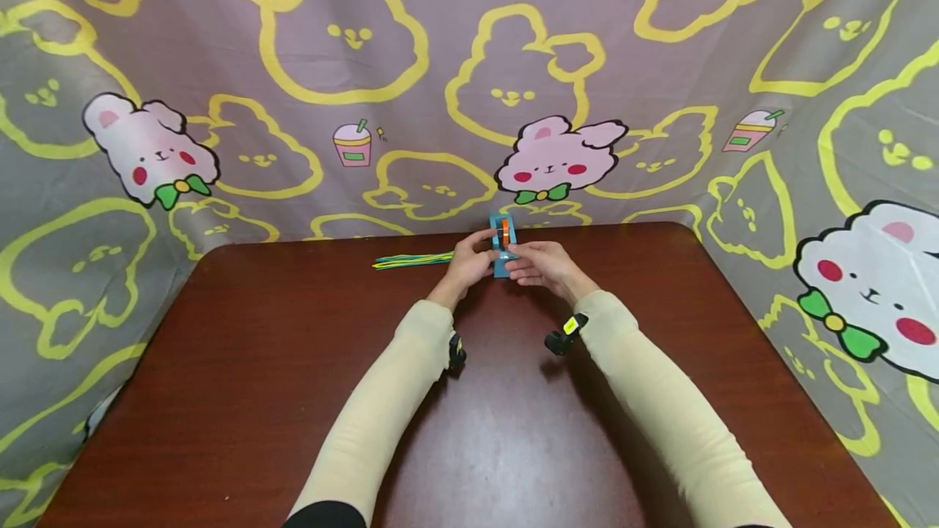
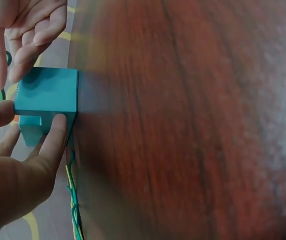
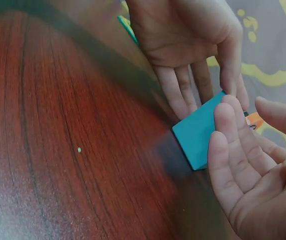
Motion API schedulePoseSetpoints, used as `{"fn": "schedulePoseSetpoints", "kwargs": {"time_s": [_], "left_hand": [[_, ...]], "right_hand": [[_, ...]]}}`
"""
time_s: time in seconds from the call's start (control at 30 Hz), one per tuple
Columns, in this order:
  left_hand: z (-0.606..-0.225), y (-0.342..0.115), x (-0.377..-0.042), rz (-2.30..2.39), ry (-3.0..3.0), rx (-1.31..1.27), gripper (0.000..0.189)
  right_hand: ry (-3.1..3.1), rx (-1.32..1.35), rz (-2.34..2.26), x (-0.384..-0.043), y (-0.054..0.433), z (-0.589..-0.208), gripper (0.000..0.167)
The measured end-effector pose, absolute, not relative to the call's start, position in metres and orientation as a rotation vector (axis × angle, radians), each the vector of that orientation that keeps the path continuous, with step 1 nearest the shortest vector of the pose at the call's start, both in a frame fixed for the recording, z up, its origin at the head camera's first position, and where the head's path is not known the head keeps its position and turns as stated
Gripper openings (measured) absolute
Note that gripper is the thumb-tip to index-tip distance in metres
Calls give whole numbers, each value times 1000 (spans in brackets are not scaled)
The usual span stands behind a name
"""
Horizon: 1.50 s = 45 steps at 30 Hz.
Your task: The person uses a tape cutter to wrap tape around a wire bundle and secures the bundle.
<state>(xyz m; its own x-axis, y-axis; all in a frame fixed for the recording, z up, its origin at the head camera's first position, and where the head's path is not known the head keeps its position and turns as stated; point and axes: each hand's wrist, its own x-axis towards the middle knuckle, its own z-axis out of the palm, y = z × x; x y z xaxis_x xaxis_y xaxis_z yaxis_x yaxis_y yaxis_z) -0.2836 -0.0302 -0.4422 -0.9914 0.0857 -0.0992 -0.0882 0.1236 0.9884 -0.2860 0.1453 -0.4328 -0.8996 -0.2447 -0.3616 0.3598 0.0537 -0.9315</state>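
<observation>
A blue-teal tape dispenser (image 1: 502, 270) stands near the far edge of the table, with an orange reel (image 1: 504, 231) inside its frame. My left hand (image 1: 469, 262) grips it from the left; in the left wrist view its fingers bracket the teal block (image 2: 47, 92). On the other side is my right hand (image 1: 548, 266), its fingers loosely extended. The right wrist view shows those fingertips at the dispenser's side (image 3: 198, 130), with the thumb held apart from them. A small serrated edge shows at one end of the dispenser in the left wrist view.
Thin yellow and teal cords (image 1: 414, 260) lie in a bundle left of the dispenser, by the far edge. A patterned curtain (image 1: 433, 104) hangs right behind the brown table (image 1: 293, 365). One tiny pale speck (image 3: 79, 149) is on the tabletop.
</observation>
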Motion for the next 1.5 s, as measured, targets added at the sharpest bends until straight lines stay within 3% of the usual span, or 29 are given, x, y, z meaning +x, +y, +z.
{"fn": "schedulePoseSetpoints", "kwargs": {"time_s": [0.53, 1.5], "left_hand": [[-441, -29, -285, 2012, 2197, -44, 48], [-437, -26, -282, 1997, 2183, -152, 50]], "right_hand": [[1831, 19, -1895, -291, 151, -439, 35], [1646, 208, -1986, -297, 147, -433, 28]]}}
